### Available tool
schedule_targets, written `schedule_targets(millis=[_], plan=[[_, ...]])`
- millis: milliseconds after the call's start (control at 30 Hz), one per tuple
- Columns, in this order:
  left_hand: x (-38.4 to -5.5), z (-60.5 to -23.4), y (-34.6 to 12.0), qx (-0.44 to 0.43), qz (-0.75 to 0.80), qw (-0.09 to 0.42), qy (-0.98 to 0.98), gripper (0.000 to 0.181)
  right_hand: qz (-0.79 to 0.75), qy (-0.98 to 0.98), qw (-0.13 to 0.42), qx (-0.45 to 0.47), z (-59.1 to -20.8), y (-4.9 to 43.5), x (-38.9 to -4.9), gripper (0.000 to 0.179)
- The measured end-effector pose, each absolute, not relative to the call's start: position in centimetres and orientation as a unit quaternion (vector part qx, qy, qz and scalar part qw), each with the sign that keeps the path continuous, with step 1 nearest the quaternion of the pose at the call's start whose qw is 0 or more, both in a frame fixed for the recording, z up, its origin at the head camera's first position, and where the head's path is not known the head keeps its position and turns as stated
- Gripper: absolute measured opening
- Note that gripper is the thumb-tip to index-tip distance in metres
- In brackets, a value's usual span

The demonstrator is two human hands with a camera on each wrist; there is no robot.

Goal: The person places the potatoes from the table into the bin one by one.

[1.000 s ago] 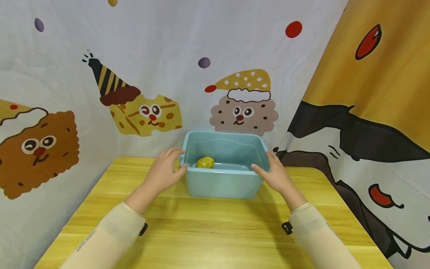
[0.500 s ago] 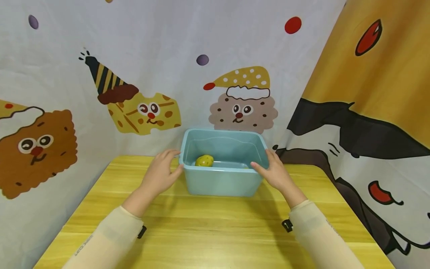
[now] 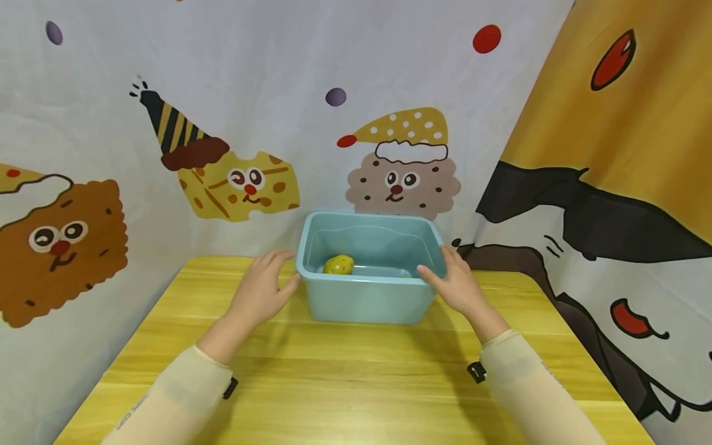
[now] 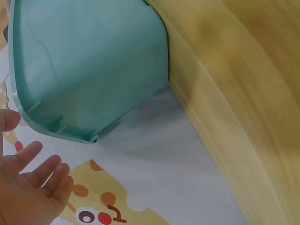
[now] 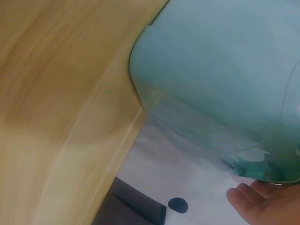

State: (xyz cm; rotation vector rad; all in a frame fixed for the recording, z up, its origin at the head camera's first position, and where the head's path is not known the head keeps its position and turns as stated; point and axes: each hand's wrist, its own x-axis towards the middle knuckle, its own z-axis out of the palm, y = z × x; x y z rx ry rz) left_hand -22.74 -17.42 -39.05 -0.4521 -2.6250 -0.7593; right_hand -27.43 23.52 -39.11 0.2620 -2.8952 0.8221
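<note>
A light blue plastic bin (image 3: pixel 367 300) stands upright on the wooden table. Inside it, at the left, lies a rounded yellow thing with dark specks (image 3: pixel 339 264), like a potato or mango. My left hand (image 3: pixel 261 287) is beside the bin's left rim, fingers relaxed and apart; the left wrist view shows a gap between this hand (image 4: pixel 33 183) and the bin wall (image 4: pixel 103 61). At the right rim is my right hand (image 3: pixel 458 284), its thumb over the front corner. The right wrist view has the loosely extended fingers (image 5: pixel 246 194) right at the rim's underside.
The bin sits near the back edge of the wooden table (image 3: pixel 356 383). Behind it hangs a white curtain (image 3: pixel 250 55) printed with cartoon biscuits and cheese. On the right, a printed curtain with yellow and black areas (image 3: pixel 623 148) borders the table.
My left hand has drawn back a little to the left, its thumb and fingers coming away from the bin's rim. The right hand stays at the right rim. The head view has shifted slightly.
</note>
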Motion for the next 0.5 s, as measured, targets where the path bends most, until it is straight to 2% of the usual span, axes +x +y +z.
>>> schedule_targets(millis=[333, 500], plan=[[-22.2, -39.5, -17.8, -0.158, -0.255, 0.18, -0.937, 0.051, 0.25, -0.954, 0.131, 0.102, -39.1, 24.1, -26.6, 0.088], [-21.8, -39.6, -18.1, -0.155, -0.253, 0.184, -0.937, 0.05, 0.236, -0.954, 0.141, 0.121, -38.9, 24.7, -25.7, 0.081]])
